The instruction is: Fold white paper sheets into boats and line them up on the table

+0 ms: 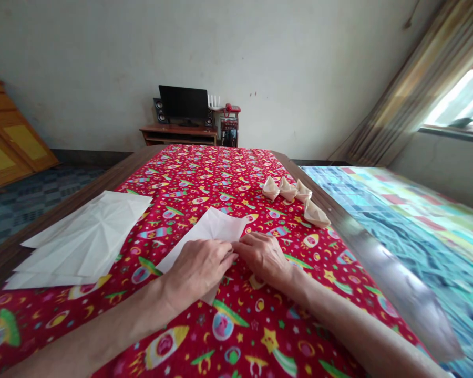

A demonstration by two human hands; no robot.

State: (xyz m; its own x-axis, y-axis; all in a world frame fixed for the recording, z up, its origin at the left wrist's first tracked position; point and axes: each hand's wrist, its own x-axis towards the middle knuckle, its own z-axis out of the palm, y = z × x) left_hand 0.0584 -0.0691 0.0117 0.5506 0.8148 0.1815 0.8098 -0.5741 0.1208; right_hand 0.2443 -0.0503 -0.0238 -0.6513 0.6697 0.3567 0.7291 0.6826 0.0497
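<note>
White sheet (215, 226): ctr of frame, on red cloth (299, 341). Your L hand (200, 265) & R hand (263, 256) both pinch its R edge, grip closed. Keep edge aligned, press evenly w/ light force; don't tug.

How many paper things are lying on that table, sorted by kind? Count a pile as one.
Folded paper shapes: 4
Pile of creased sheets: 1 (the sheets within it are too overlapped to count)
Separate sheet at the left hand and right hand: 1
Total: 6
</note>
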